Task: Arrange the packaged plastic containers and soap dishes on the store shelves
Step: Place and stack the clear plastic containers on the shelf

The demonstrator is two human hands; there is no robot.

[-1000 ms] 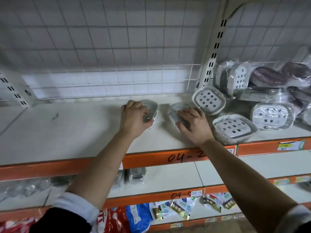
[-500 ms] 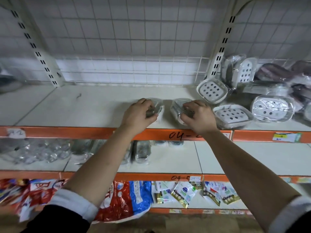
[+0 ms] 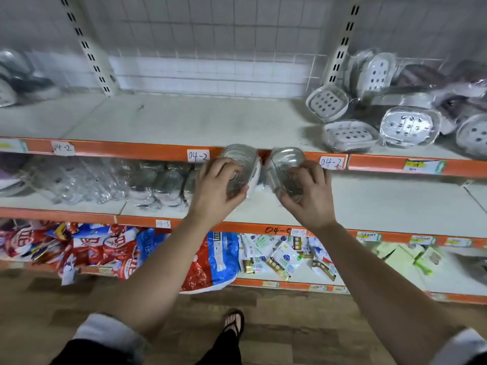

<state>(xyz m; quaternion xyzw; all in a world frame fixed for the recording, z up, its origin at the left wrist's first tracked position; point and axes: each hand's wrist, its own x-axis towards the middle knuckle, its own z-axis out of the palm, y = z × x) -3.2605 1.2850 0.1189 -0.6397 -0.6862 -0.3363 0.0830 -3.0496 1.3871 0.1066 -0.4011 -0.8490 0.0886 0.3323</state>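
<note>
My left hand [image 3: 214, 192] grips a clear packaged soap dish [image 3: 241, 159], and my right hand [image 3: 309, 194] grips a second clear packaged soap dish [image 3: 286, 164]. Both are held side by side in the air, in front of the orange edge of the upper shelf [image 3: 184, 119]. White packaged soap dishes with holes [image 3: 350, 134] lie in a loose pile at the right of that shelf. On the middle shelf [image 3: 382, 206], at the left, lies a row of clear packaged plastic containers [image 3: 87, 180].
The bottom shelf holds red and blue bags [image 3: 110, 248] and small packets [image 3: 279, 256]. Slotted white uprights [image 3: 87, 46] and a wire grid back the shelves. A wooden floor [image 3: 290, 325] and a sandalled foot [image 3: 234, 321] are below.
Both hands have lifted the two clear dishes off the upper shelf and drawn them toward me and down past its front edge. The camera has tilted down and pulled back.
</note>
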